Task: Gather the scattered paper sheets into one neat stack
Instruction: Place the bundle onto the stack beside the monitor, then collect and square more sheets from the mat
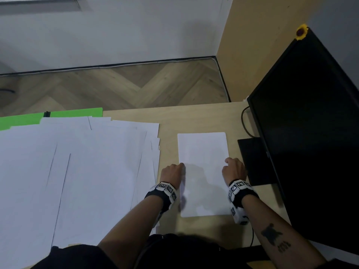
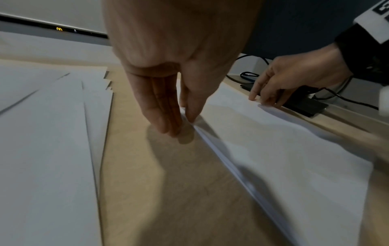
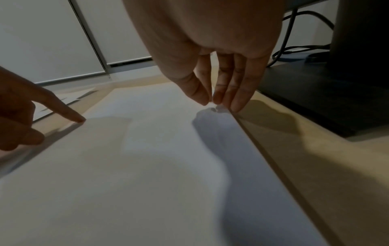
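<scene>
A squared stack of white paper (image 1: 203,152) lies on the wooden desk (image 1: 194,117), right of centre. My left hand (image 1: 181,166) stands at its left edge; in the left wrist view my left hand (image 2: 181,123) points straight fingers (image 2: 164,124) down onto the desk against the stack's (image 2: 273,149) edge, thumb on the edge. My right hand (image 1: 227,162) is at the right edge. In the right wrist view my right hand (image 3: 219,104) has straight fingers (image 3: 238,104) along the stack's (image 3: 147,166) side and its thumb on top. Several scattered sheets (image 1: 77,171) overlap at the left.
A black monitor (image 1: 310,133) stands at the right, its flat base (image 1: 254,162) close beside the stack, with cables (image 1: 245,121) behind it. A green sheet (image 1: 73,113) lies under the scattered sheets at the desk's far edge. A strip of bare desk (image 1: 168,144) separates the scattered sheets from the stack.
</scene>
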A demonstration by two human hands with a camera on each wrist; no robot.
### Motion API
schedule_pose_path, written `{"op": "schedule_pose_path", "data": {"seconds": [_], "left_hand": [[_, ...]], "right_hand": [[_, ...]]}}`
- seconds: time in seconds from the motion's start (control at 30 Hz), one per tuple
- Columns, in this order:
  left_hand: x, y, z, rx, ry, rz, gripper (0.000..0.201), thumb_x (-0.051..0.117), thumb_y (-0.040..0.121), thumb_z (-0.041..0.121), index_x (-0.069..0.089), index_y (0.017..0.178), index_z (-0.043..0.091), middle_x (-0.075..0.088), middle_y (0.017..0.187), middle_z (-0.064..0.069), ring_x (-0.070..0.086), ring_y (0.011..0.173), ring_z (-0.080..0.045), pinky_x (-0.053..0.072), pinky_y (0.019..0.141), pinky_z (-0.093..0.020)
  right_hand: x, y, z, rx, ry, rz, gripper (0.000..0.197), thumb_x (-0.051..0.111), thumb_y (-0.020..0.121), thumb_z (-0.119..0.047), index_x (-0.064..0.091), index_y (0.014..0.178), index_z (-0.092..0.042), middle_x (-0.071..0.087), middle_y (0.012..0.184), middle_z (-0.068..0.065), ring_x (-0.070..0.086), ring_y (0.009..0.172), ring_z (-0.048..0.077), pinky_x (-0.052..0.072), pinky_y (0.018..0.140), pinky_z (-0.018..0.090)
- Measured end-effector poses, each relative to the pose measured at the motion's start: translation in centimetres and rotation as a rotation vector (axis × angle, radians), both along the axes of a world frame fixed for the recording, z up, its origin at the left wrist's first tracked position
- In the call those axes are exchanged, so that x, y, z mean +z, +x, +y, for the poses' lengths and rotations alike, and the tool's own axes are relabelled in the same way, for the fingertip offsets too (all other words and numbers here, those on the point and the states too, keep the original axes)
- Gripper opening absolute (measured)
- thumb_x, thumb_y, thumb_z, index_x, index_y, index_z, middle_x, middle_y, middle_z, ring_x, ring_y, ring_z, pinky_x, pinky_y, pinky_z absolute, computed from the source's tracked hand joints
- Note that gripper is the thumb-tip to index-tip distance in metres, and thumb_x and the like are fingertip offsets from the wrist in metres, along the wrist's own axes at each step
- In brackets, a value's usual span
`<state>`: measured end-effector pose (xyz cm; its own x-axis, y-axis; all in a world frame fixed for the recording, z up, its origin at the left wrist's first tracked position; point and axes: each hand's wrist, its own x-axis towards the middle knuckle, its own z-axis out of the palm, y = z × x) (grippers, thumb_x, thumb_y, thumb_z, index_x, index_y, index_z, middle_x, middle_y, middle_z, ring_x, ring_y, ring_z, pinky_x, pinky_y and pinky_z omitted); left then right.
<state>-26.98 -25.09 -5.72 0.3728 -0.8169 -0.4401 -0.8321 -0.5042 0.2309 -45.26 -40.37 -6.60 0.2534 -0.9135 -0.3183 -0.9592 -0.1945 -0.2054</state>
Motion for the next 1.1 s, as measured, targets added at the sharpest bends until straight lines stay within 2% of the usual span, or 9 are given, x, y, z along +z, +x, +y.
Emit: {"op": "schedule_pose_path", "data": {"seconds": [0.07, 0.13, 0.17, 0.27, 0.33, 0.4, 0.67, 0.97, 1.1], "left_hand": [[0.3, 0.4, 0.1, -0.014, 0.011, 0.009, 0.028, 0.043, 0.094, 0.01, 0.055, 0.116, 0.02, 0.066, 0.102, -0.011, 0.063, 0.09, -0.035, 0.043, 0.071, -0.035], [0.6, 0.9, 0.0, -0.023, 0.041, 0.04, 0.025, 0.047, 0.094, 0.015, 0.055, 0.117, 0.021, 0.066, 0.105, -0.012, 0.063, 0.093, -0.034, 0.042, 0.072, -0.035], [0.8, 1.2, 0.0, -0.029, 0.065, 0.056, 0.024, 0.051, 0.094, 0.021, 0.054, 0.118, 0.022, 0.066, 0.106, -0.012, 0.062, 0.095, -0.034, 0.042, 0.073, -0.035], [1.4, 1.8, 0.7, 0.015, 0.071, 0.108, 0.044, 0.062, 0.088, 0.042, 0.047, 0.125, 0.022, 0.066, 0.109, -0.012, 0.061, 0.101, -0.034, 0.045, 0.078, -0.037], [1.5, 2.3, 1.8, 0.072, 0.02, 0.093, 0.052, 0.063, 0.086, 0.045, 0.043, 0.128, 0.02, 0.063, 0.112, -0.011, 0.055, 0.108, -0.032, 0.045, 0.081, -0.039], [1.6, 3.3, 3.4, 0.113, -0.02, 0.036, 0.057, 0.062, 0.085, 0.051, 0.043, 0.128, 0.018, 0.057, 0.118, -0.01, 0.047, 0.115, -0.03, 0.045, 0.084, -0.04], [0.5, 11.4, 12.3, 0.15, -0.051, -0.12, 0.064, 0.051, 0.087, 0.06, 0.04, 0.135, 0.018, 0.044, 0.135, -0.009, 0.036, 0.127, -0.03, 0.035, 0.099, -0.043], [1.1, 25.2, 24.1, 0.426, 0.034, -0.073, 0.076, 0.05, 0.09, 0.059, 0.022, 0.149, 0.02, 0.018, 0.157, -0.013, 0.004, 0.149, -0.034, 0.021, 0.115, -0.053], [1.0, 30.2, 28.6, 0.543, 0.075, -0.021, 0.075, 0.052, 0.09, 0.053, 0.022, 0.148, 0.015, 0.024, 0.152, -0.016, 0.013, 0.145, -0.036, 0.026, 0.112, -0.052]], "right_hand": [[0.5, 0.4, 0.2, 0.0, 0.0, 0.023, 0.025, 0.052, 0.083, -0.001, 0.071, 0.096, -0.011, 0.064, 0.106, 0.016, 0.06, 0.099, 0.037, 0.048, 0.075, 0.037], [0.6, 0.8, 0.3, 0.016, 0.026, 0.05, 0.018, 0.051, 0.079, 0.0, 0.055, 0.066, -0.011, 0.06, 0.091, 0.018, 0.056, 0.085, 0.035, 0.042, 0.068, 0.035], [0.7, 1.1, 0.4, 0.018, 0.038, 0.071, 0.017, 0.051, 0.079, -0.001, 0.052, 0.065, -0.011, 0.06, 0.091, 0.018, 0.056, 0.084, 0.035, 0.041, 0.067, 0.034], [1.0, 2.0, 1.3, -0.015, 0.054, 0.129, 0.022, 0.051, 0.085, -0.009, 0.063, 0.104, -0.008, 0.059, 0.118, 0.016, 0.056, 0.11, 0.036, 0.044, 0.082, 0.038], [1.2, 2.5, 2.3, -0.051, 0.036, 0.12, 0.039, 0.051, 0.09, -0.015, 0.051, 0.129, -0.012, 0.051, 0.13, 0.014, 0.048, 0.121, 0.035, 0.042, 0.09, 0.042], [1.1, 3.0, 3.6, -0.053, -0.022, 0.103, 0.049, 0.054, 0.092, -0.026, 0.043, 0.138, -0.014, 0.046, 0.134, 0.014, 0.041, 0.124, 0.034, 0.043, 0.089, 0.045], [1.1, 11.0, 10.3, 0.1, -0.011, -0.018, 0.066, 0.053, 0.092, -0.047, 0.034, 0.149, -0.018, 0.032, 0.151, 0.014, 0.026, 0.139, 0.032, 0.034, 0.106, 0.047], [1.8, 25.9, 22.2, 0.418, 0.193, -0.126, 0.075, 0.047, 0.096, -0.054, 0.014, 0.157, -0.026, -0.002, 0.166, 0.009, -0.003, 0.153, 0.027, 0.013, 0.119, 0.049], [1.9, 30.9, 27.8, 0.508, 0.211, -0.106, 0.075, 0.047, 0.096, -0.054, 0.017, 0.157, -0.023, 0.0, 0.165, 0.013, -0.002, 0.152, 0.029, 0.013, 0.119, 0.049]]}}
